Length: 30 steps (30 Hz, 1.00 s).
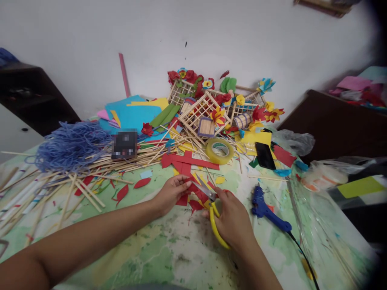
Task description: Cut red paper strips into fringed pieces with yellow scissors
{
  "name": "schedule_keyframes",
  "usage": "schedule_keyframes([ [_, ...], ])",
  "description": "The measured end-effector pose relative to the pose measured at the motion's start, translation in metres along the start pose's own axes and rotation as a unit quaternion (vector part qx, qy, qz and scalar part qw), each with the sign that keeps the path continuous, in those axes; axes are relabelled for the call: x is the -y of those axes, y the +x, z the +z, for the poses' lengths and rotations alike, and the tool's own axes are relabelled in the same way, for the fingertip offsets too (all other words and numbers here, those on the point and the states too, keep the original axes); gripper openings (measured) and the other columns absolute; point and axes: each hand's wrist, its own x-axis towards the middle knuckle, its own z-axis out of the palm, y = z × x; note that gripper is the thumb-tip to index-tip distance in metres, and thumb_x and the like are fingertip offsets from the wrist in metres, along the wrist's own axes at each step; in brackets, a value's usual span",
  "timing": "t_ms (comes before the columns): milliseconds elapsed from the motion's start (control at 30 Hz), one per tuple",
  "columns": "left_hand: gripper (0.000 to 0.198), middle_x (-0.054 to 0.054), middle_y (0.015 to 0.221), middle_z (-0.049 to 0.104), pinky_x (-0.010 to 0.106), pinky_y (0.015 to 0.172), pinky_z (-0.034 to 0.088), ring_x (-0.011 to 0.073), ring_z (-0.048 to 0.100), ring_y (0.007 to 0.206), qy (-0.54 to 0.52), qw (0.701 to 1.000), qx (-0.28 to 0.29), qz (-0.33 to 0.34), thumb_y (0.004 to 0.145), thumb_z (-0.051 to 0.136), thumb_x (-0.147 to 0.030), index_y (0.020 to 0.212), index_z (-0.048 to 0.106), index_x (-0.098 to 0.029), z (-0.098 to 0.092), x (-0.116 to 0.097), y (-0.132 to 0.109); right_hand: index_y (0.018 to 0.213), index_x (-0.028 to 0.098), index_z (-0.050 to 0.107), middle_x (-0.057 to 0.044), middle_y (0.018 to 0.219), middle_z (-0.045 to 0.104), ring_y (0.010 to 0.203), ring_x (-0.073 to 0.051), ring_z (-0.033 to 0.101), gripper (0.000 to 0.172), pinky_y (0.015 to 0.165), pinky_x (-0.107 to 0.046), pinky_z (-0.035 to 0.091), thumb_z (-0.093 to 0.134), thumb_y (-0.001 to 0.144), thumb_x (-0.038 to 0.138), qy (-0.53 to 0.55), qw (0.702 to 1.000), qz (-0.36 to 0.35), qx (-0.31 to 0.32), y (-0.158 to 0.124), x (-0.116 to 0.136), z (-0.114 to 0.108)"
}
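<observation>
My right hand (234,217) grips a pair of scissors (215,221) by its yellow handles. The blades are parted and point up and left toward my left hand (172,194). That hand is closed in a pinch on what looks like a small piece of red paper (191,181), partly hidden by the fingers. Beneath and behind the blades lie red paper strips (196,162) and scraps. Cut red paper leaves (122,194) rest to the left of my left hand, and a small yellow paper leaf (220,180) lies just beyond the scissors.
A blue glue gun (266,207) with a black cord lies at right, near a phone (265,155). A roll of clear tape (219,150) sits ahead. Behind are stick frames (201,110) with paper flowers, blue yarn (72,145), wooden sticks (145,155) and coloured sheets (136,114).
</observation>
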Motion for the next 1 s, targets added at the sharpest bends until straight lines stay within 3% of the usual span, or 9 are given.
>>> schedule_keyframes([
  [267, 0.028, 0.0, 0.071, 0.064, 0.02, 0.063, 0.049, 0.0089, 0.06, 0.062, 0.003, 1.0, -0.002, -0.012, 0.061, 0.076, -0.019, 0.082, 0.059, -0.013, 0.0004, -0.0008, 0.0017, 0.126, 0.018, 0.047, -0.01, 0.097, 0.059, 0.094, -0.023, 0.054, 0.056, 0.081, -0.031, 0.04, 0.054, 0.075, 0.04, 0.01, 0.999, 0.007, 0.044, -0.0007, 0.0035, 0.0033],
  [767, 0.04, 0.002, 0.071, 0.066, 0.022, 0.064, 0.049, 0.0107, 0.062, 0.062, 0.021, 1.0, 0.007, -0.021, 0.058, 0.078, -0.023, 0.091, 0.058, -0.013, -0.0029, 0.0014, 0.0021, 0.128, 0.019, 0.046, -0.009, 0.097, 0.059, 0.093, -0.023, 0.054, 0.059, 0.079, -0.029, 0.039, 0.053, 0.075, 0.043, -0.006, 0.998, 0.016, 0.058, -0.0012, 0.0037, 0.0044],
  [1000, 0.034, 0.001, 0.073, 0.066, 0.021, 0.066, 0.049, 0.01, 0.062, 0.065, 0.031, 0.999, 0.014, -0.019, 0.062, 0.075, -0.018, 0.09, 0.058, -0.015, -0.0028, 0.0005, 0.0003, 0.13, 0.021, 0.045, -0.008, 0.096, 0.06, 0.092, -0.022, 0.055, 0.059, 0.078, -0.028, 0.039, 0.052, 0.075, 0.041, -0.005, 0.998, 0.019, 0.062, 0.0009, -0.0016, -0.0001],
])
